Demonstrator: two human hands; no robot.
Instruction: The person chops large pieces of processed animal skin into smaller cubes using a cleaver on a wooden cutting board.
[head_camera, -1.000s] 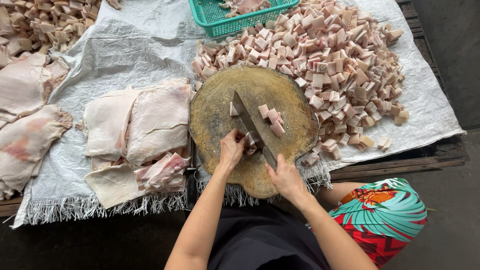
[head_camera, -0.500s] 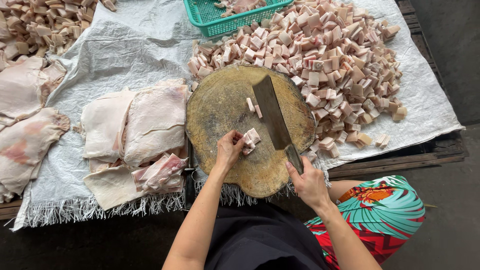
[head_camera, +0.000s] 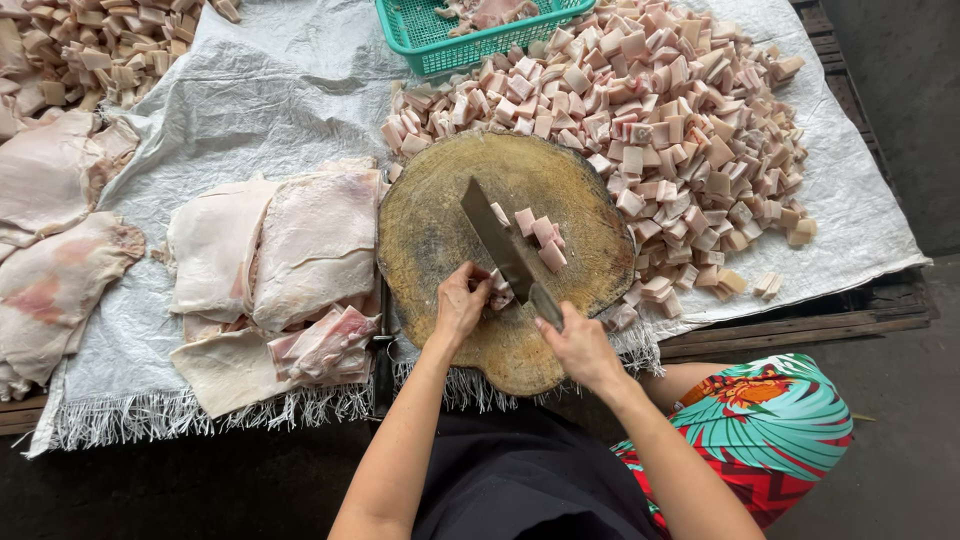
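1. I see the meat strip (head_camera: 500, 292) lying near the front of the round wooden chopping block (head_camera: 440, 225), partly hidden under the fingers.
2. My left hand (head_camera: 462, 303) presses down on that strip, its grip curled narrow over the meat.
3. My right hand (head_camera: 578, 347) has its grip wrapped fully around the handle of the cleaver (head_camera: 505, 245).
4. The cleaver blade lies slanted across the block, its edge at the strip just beside my left fingertips.
5. A few cut cubes (head_camera: 540, 232) sit on the block, touching the blade's right side.
6. A large heap of cubes (head_camera: 660, 110) borders the block's far and right edges.
7. A green plastic basket (head_camera: 420, 40) stands beyond the heap, holding meat.
8. Pale uncut slabs (head_camera: 285, 250) lie stacked just left of the block.
9. All of this rests on a white woven sheet (head_camera: 250, 90) covering the surface.
10. A second pile of cubes (head_camera: 90, 50) occupies the far left corner.
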